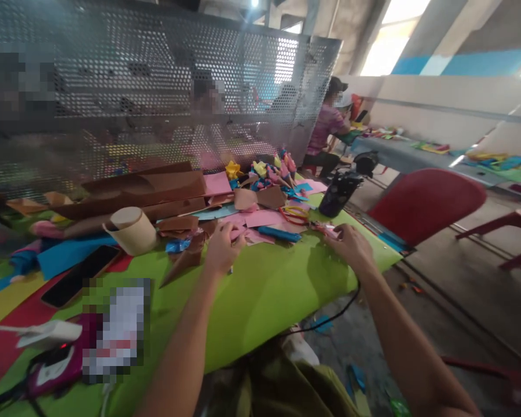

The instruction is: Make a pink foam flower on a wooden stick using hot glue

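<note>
So the left hand (226,246) had its fingers curled in over some pink paper (238,229) at the near edge of the paper pile, though I couldn't tell if it was gripping any. The right hand (349,246) was off to the right, fingers bunched at a small pink-and-clear bit (327,230), too blurry to name. Between the hands sat a blue tube-like thing (280,234), with red-and-yellow handles (294,215) just beyond it. A dark bottle (339,194) stood near the far right corner of the green surface (260,307). Left of the left hand were a blue crinkly scrap (178,245) and a tan paper roll (132,231), then a dark phone (81,277) lying flat. Folded paper pieces (269,171) were heaped on the far side, in front of a perforated metal screen (156,87).
</note>
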`<state>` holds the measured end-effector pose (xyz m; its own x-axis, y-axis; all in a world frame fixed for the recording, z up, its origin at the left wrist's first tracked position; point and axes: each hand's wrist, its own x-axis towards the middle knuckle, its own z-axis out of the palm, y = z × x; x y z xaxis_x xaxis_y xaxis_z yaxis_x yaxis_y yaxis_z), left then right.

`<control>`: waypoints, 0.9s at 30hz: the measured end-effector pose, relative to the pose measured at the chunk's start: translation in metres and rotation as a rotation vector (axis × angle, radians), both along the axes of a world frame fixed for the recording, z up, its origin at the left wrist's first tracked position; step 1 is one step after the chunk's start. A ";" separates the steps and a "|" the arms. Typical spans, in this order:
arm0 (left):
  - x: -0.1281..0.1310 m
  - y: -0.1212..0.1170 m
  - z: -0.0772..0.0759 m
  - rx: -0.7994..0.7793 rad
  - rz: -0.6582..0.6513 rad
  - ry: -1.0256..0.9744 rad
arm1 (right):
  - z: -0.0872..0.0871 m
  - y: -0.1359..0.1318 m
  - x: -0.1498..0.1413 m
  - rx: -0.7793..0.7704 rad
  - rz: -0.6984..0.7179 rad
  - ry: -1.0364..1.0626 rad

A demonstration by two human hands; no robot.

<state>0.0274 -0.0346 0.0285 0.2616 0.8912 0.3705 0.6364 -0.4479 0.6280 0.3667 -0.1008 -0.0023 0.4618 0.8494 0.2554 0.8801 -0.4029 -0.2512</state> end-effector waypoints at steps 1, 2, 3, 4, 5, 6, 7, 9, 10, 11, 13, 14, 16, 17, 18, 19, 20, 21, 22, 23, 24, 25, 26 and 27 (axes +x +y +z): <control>-0.001 0.001 0.000 0.003 0.000 0.003 | -0.001 0.001 0.002 -0.009 -0.016 0.006; -0.001 0.001 0.000 0.006 0.001 0.007 | -0.001 0.002 0.003 -0.023 -0.046 0.016; -0.001 0.002 0.000 0.010 0.002 0.010 | -0.001 0.003 0.004 -0.053 -0.079 0.036; -0.002 0.002 0.000 0.014 0.004 0.010 | 0.000 0.004 0.006 -0.098 -0.106 0.067; -0.002 0.003 0.000 0.018 0.006 0.010 | 0.000 0.005 0.008 -0.149 -0.121 0.107; -0.002 0.003 -0.001 0.022 0.008 0.010 | 0.000 0.005 0.011 -0.198 -0.122 0.150; -0.002 0.003 -0.001 0.023 0.011 0.008 | 0.000 0.006 0.014 -0.235 -0.109 0.190; -0.002 0.004 -0.001 0.022 0.013 0.006 | 0.000 0.007 0.023 -0.252 -0.056 0.253; -0.002 0.004 -0.001 0.021 0.011 0.005 | -0.001 0.008 0.026 -0.234 -0.033 0.286; -0.002 0.004 -0.001 0.020 0.006 0.005 | -0.001 0.008 0.030 -0.209 -0.022 0.329; -0.002 0.004 -0.001 0.019 -0.003 0.007 | -0.002 0.008 0.033 -0.130 -0.035 0.480; -0.001 0.003 0.000 0.017 -0.006 0.008 | -0.003 0.008 0.033 -0.085 -0.049 0.568; -0.001 0.003 0.000 0.007 -0.006 0.012 | -0.002 0.005 0.030 -0.008 -0.072 0.708; -0.001 0.003 0.000 0.002 -0.004 0.013 | -0.001 0.002 0.027 0.027 -0.066 0.760; -0.001 0.002 0.000 0.000 -0.002 0.013 | 0.001 -0.001 0.024 0.067 -0.040 0.819; -0.001 0.001 0.000 0.000 -0.002 0.012 | 0.003 -0.004 0.019 0.113 0.001 0.889; -0.001 0.001 -0.001 0.004 -0.003 0.009 | 0.006 -0.007 0.015 0.172 0.049 0.986; -0.001 0.000 -0.001 0.009 -0.006 0.006 | 0.010 -0.010 0.010 0.229 0.104 1.091; 0.000 0.000 -0.001 0.013 -0.009 0.004 | 0.013 -0.013 0.004 0.273 0.152 1.178; 0.000 -0.001 -0.002 0.016 -0.011 0.002 | 0.017 -0.015 -0.002 0.288 0.192 1.240; 0.001 -0.001 -0.002 0.017 -0.013 0.002 | 0.022 -0.017 -0.008 0.280 0.234 1.271; 0.001 -0.002 -0.002 0.016 -0.011 0.004 | 0.026 -0.018 -0.015 0.259 0.277 1.287; 0.002 -0.002 -0.002 0.015 -0.009 0.008 | 0.030 -0.019 -0.023 0.226 0.322 1.295; 0.002 -0.002 -0.003 0.014 -0.007 0.012 | 0.034 -0.019 -0.031 0.193 0.363 1.301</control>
<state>0.0293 -0.0368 0.0259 0.2720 0.8840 0.3802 0.6405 -0.4611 0.6141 0.3360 -0.1194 0.0316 0.2177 0.9741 -0.0617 0.0145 -0.0664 -0.9977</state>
